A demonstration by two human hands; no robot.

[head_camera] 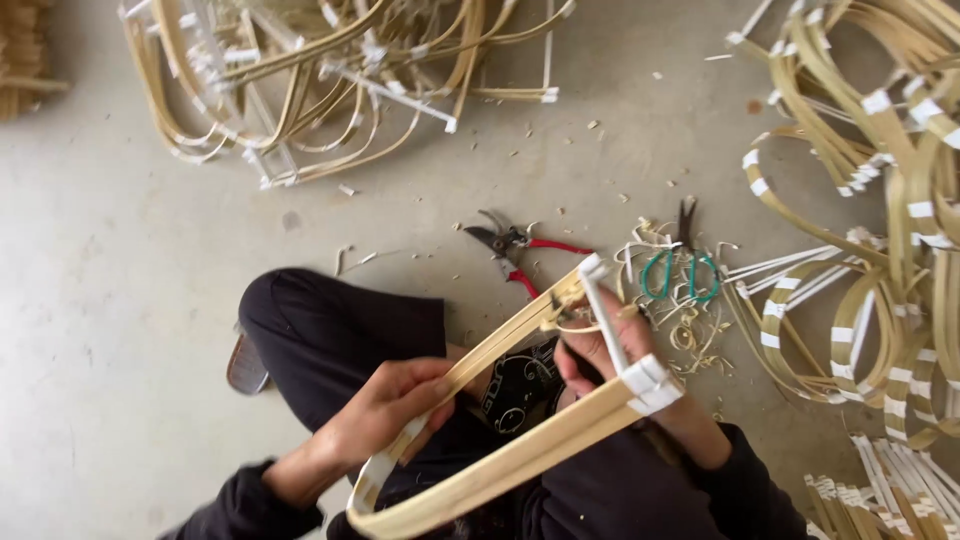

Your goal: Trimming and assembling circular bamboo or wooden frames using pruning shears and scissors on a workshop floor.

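Over my lap, I am holding a bent frame of pale split-bamboo strips bound with white tape (520, 440), its looped end pointing toward my left knee. My left hand (385, 405) is closing around the upper strip near the middle, fingers wrapped tight on it. My right hand (590, 350) is pinching at the top corner where a white cross-strip (612, 325) meets the bamboo; I cannot tell whether it is gripping the strip itself or a loose binding. To do this well, I judge I should be keeping the left hand steady so the frame is not twisting while the right works the joint snug. On the grey concrete floor (120, 280) just beyond lie red-handled pruning shears (520, 255) and green-handled scissors (680, 265) amid shavings, with piles of finished bamboo frames (880, 250) around.
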